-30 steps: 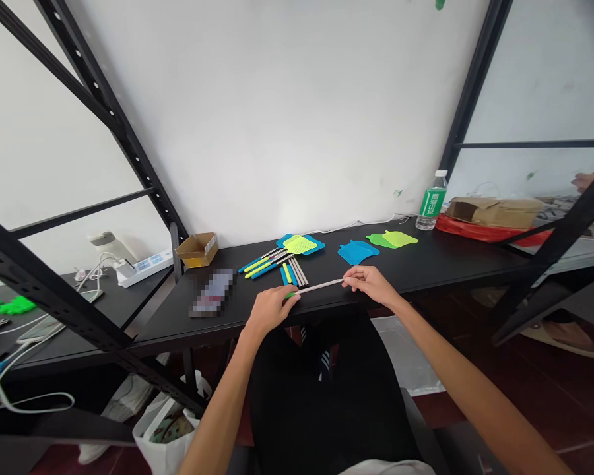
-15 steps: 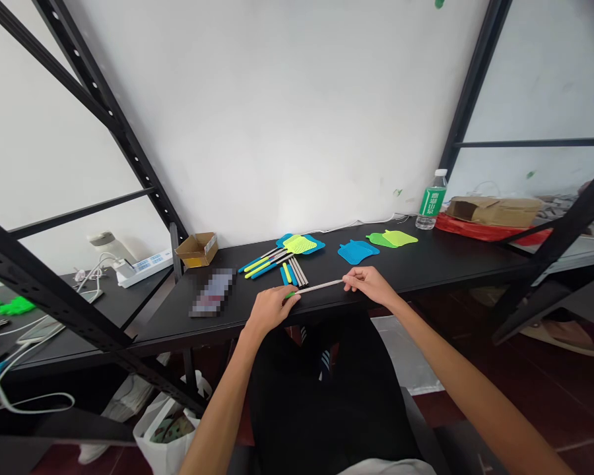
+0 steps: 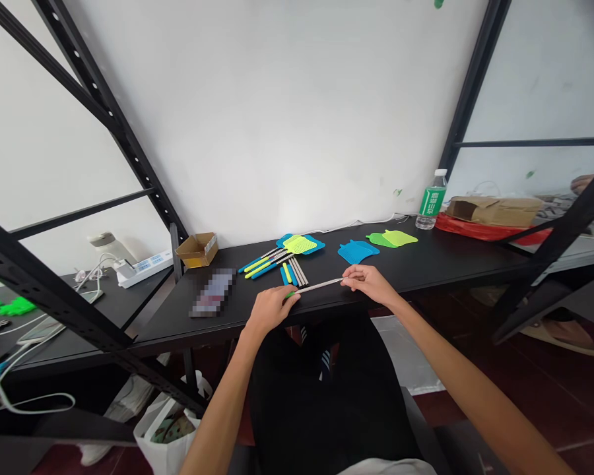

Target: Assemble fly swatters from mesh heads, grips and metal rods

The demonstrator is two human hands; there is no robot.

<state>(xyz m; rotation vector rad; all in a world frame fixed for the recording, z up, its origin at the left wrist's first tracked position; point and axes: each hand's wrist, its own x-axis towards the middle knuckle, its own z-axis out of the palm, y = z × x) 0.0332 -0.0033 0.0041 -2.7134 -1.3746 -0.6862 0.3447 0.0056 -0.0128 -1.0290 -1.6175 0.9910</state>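
At the far left, on a lower black shelf, lie two bright green tangled objects point(image 3: 7, 306) and a tangle of white cables point(image 3: 10, 389), with a white power strip point(image 3: 143, 268) at upper left of them and a white plastic bag point(image 3: 163, 429) on the floor below. A black perforated steel rack post point(image 3: 101, 99) runs up toward the top left. On the black desk point(image 3: 426, 257) sit one small open cardboard box point(image 3: 197, 250) and one blurred phone point(image 3: 212, 291). Centre frame, the left hand point(image 3: 271, 309) is curled nearly closed around the green grip end of one thin metal fly-swatter handle point(image 3: 317, 286), while the right hand point(image 3: 369, 284) pinches the handle's far end between thumb and forefinger, its other fingers loosely bent; the handle lies level, just above the desk's front edge. Behind it are two loose groups of handles point(image 3: 267, 262), roughly four and five, the exact count unclear, with blue and yellow grips. Beyond lie one yellow-green mesh head on a blue one point(image 3: 301, 245), one blue head point(image 3: 357, 251) and two overlapping green heads point(image 3: 393, 239). At right stand one water bottle point(image 3: 431, 200), one cardboard box point(image 3: 495, 211) and a red bag point(image 3: 475, 225).
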